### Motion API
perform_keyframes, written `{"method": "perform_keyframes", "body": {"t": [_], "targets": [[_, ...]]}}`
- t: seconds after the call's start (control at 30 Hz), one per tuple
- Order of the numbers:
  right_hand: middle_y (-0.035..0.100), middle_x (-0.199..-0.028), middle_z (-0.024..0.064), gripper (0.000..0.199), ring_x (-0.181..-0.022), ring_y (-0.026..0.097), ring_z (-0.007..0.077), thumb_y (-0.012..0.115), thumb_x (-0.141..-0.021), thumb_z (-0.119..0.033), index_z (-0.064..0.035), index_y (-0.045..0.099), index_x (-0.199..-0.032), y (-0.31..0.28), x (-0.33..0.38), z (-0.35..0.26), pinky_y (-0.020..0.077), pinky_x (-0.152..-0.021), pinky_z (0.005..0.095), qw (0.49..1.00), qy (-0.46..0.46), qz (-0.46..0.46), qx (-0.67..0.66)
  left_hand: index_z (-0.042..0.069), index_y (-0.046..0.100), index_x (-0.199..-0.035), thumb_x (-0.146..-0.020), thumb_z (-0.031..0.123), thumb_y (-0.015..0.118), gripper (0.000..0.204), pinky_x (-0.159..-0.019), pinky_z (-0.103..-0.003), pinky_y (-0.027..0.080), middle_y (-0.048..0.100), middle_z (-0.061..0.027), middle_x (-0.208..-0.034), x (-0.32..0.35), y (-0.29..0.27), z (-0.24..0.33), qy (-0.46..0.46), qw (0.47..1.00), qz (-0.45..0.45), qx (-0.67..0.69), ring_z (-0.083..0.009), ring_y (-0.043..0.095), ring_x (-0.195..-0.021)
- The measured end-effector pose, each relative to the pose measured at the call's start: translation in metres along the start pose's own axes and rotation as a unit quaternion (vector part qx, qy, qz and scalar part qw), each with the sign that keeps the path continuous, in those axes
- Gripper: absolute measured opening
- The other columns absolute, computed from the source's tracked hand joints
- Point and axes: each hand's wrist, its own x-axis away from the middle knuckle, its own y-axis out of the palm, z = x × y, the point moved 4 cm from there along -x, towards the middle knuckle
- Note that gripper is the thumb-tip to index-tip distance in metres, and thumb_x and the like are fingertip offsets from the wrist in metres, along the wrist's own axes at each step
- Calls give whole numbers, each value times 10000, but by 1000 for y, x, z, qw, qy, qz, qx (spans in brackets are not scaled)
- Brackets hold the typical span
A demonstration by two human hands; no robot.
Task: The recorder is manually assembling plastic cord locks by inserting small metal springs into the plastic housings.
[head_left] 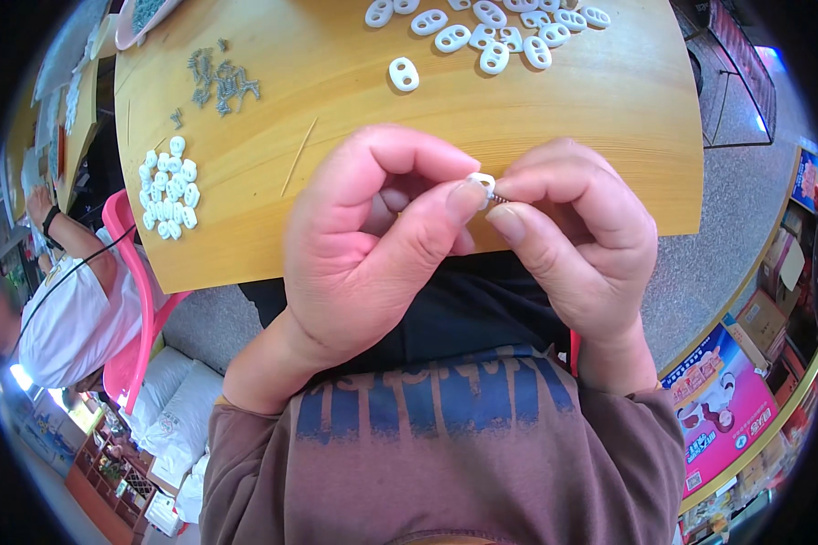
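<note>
Near the table's front edge, my left hand (364,236) pinches a small white plastic piece (484,181) between thumb and forefinger. My right hand (580,222) meets it from the other side, its thumb and forefinger closed on a small metal spring (499,198). One end of the spring touches or enters the white piece; the fingers hide exactly which. A single white oval piece with two holes (404,74) lies beyond my hands, in front of a spread of similar white ovals (493,58) at the far side.
On the wooden table (245,195), a heap of grey springs (225,84) lies far left, with small white pieces (174,189) grouped nearer. A thin wooden stick (299,156) rests left of centre. Another person (82,272) sits at left by a pink chair (141,300).
</note>
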Motion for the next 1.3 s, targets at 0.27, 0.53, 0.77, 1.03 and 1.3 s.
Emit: {"method": "perform_keyframes", "body": {"t": [0.27,0.53,0.77,1.03,1.3], "targets": [[548,-808,96,90,-718,522,129,561,-741,25,35,549,-830,4,2,5,419,-634,218,966,118,4,-230,-8,479,-880,-778,-32,520,113,-548,-191,426,508,-94,-858,-2,-1,4,27,999,-9,-16,-103,510,-605],[554,-827,96,98,-705,539,117,548,-742,40,22,529,-836,7,6,10,448,-614,206,925,200,38,-320,-6,482,-885,-774,-23,533,123,-549,-188,423,508,-94,-859,-3,1,5,42,999,-14,-19,-104,509,-601],[553,-813,82,118,-703,537,108,550,-747,21,27,529,-863,11,4,5,447,-617,202,897,196,69,-391,0,478,-885,-779,-4,534,120,-548,-192,418,511,-89,-855,-2,1,3,23,1000,-4,1,-99,501,-600],[585,-774,118,166,-671,570,144,530,-776,-28,43,544,-925,5,6,11,480,-621,239,903,230,42,-362,-27,480,-958,-799,39,519,177,-538,-192,403,527,-65,-799,-2,-4,-1,-1,999,32,39,-92,491,-584],[571,-713,103,133,-601,553,145,524,-803,-85,22,521,-883,5,5,11,473,-562,237,877,276,80,-384,-14,483,-938,-797,41,532,160,-531,-196,412,542,-72,-795,0,2,-3,-4,997,32,72,-98,506,-585]]}}
